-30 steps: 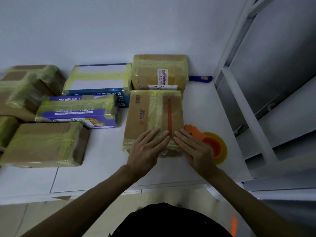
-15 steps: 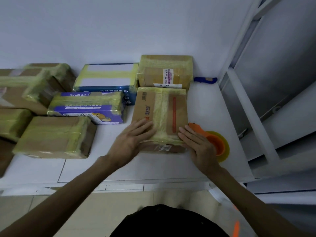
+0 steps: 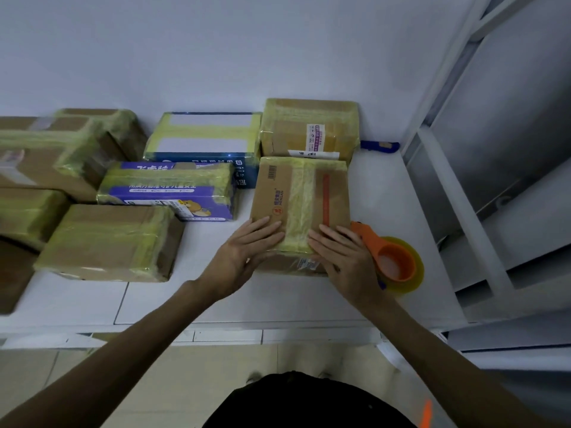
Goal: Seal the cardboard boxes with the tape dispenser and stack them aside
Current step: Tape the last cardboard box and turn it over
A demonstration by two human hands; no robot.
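Observation:
A brown cardboard box [image 3: 301, 193] with a red stripe and a band of yellowish tape down its middle lies on the white table [image 3: 234, 304]. My left hand [image 3: 244, 254] rests with straight fingers on the box's near left corner. My right hand [image 3: 343, 261] lies flat on the near right edge, fingers straight beside the tape band. The orange tape dispenser [image 3: 389, 257] with its yellow tape roll sits on the table just right of my right hand, held by neither hand.
Several taped boxes fill the table's left and back: a brown one [image 3: 108, 242] at front left, a purple one [image 3: 167, 189], a blue-and-white one [image 3: 204, 140], another brown one [image 3: 309, 128] against the wall. A blue cutter [image 3: 380, 146] lies at back right. White shelving [image 3: 463, 211] stands right.
My left hand slid from the box's middle to its near left corner, and my right hand moved slightly right. The view shifted, showing more of the left boxes.

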